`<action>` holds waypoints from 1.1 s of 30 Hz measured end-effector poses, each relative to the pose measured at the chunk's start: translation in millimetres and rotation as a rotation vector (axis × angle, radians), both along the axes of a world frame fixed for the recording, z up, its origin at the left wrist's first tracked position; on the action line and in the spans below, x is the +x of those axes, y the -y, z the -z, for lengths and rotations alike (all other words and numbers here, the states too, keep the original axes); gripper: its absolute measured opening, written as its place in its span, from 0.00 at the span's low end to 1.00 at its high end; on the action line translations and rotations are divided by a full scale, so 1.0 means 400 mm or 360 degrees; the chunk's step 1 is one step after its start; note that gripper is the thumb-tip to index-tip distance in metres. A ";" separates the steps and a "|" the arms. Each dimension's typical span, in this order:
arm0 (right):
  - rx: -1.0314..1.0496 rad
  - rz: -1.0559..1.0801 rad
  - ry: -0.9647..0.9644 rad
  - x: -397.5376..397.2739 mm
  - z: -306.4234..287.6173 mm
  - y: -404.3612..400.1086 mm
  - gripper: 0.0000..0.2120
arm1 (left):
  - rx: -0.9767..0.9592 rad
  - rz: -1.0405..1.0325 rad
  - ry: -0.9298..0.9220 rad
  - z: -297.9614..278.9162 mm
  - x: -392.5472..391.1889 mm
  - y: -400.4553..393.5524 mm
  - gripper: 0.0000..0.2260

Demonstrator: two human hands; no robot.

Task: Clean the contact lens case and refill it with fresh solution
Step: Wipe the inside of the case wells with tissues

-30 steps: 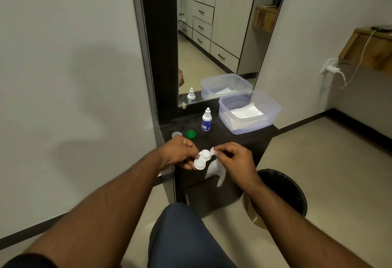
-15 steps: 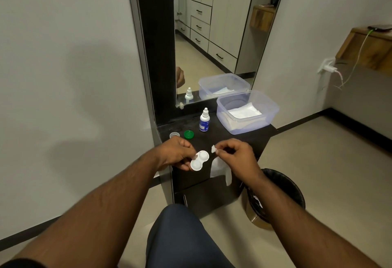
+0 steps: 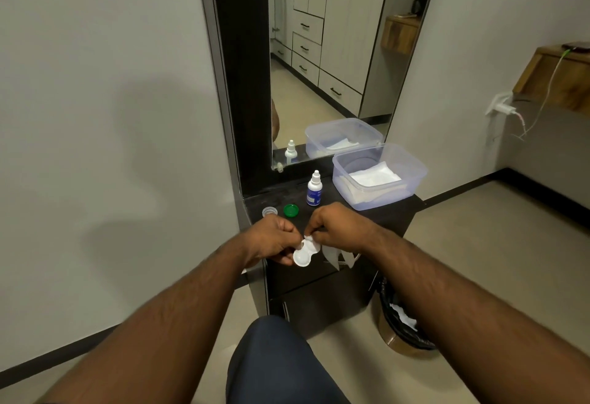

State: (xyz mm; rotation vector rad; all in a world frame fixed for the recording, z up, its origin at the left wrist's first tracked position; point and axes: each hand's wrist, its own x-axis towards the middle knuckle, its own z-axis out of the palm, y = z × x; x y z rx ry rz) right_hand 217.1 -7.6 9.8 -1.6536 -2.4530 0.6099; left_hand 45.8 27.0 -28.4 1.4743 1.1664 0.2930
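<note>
My left hand (image 3: pixel 274 239) grips the white two-well contact lens case (image 3: pixel 305 253) in front of the dark cabinet. My right hand (image 3: pixel 335 228) pinches a white tissue (image 3: pixel 333 255), pressing its corner into the case's far well while the rest hangs down. Behind my hands a green cap (image 3: pixel 291 210) and a clear cap (image 3: pixel 269 211) lie on the cabinet top (image 3: pixel 396 212). The small solution bottle (image 3: pixel 314 189), white with a blue label, stands upright behind them.
A clear plastic box (image 3: pixel 380 175) with white tissues sits at the right of the cabinet top, below the mirror (image 3: pixel 332 52). On the floor to the right of the cabinet stands a bin (image 3: pixel 404 323) lined in black. My knee (image 3: pixel 274 362) is below.
My right hand brought the tissue corner back from beside the case into its well. The case tilted a little in my left hand.
</note>
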 end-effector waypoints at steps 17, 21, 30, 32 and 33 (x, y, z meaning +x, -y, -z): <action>-0.0247 0.0596 -0.0717 0.091 0.004 0.036 0.06 | 0.0009 -0.0075 0.0019 0.001 0.005 0.006 0.04; -0.0173 0.0638 -0.0823 0.059 0.064 0.049 0.06 | 0.0008 -0.0067 0.0017 -0.003 0.005 0.007 0.05; -0.0030 0.0868 -0.1096 0.031 0.129 0.083 0.03 | 0.0030 -0.0077 -0.0017 -0.001 0.008 0.009 0.04; -0.0023 0.0881 -0.1138 0.026 0.123 0.073 0.03 | 0.0024 -0.0067 -0.0015 -0.001 0.006 0.008 0.04; -0.0033 0.0874 -0.1139 0.025 0.119 0.066 0.03 | 0.0021 -0.0071 -0.0012 -0.002 0.005 0.008 0.04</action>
